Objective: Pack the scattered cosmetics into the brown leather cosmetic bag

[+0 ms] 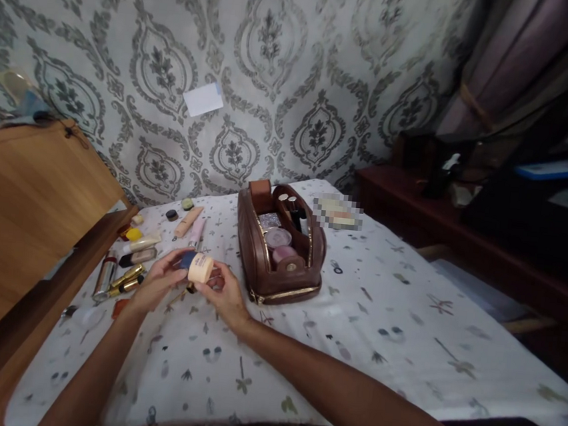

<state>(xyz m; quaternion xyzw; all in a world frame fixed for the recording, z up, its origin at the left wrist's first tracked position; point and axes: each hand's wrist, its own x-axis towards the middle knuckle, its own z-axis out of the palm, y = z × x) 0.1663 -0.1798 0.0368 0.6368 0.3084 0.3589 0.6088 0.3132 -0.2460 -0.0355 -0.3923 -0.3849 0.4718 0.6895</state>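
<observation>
Between my two hands is a small cosmetic jar with a dark blue lid and a peach body point(201, 268), tipped on its side above the table. My left hand point(163, 276) grips the blue lid end. Fingers of my right hand point(226, 294) are closed around the peach end. Just right of them stands a brown leather makeup bag point(250, 250), unzipped at the top. Inside it show a round pink compact point(278, 239), a glittery case point(269, 221) and some dark tubes. Left of my hands lie gold lipstick tubes point(127, 279) and a foundation bottle point(140, 257).
A patterned white cloth point(329, 365) covers the table. Further cosmetics, including a peach tube point(189, 222) and a small dark jar point(171, 215), lie near the wall. A wooden panel point(27, 215) borders the left side. A blurred-out flat item point(337, 212) rests behind the bag.
</observation>
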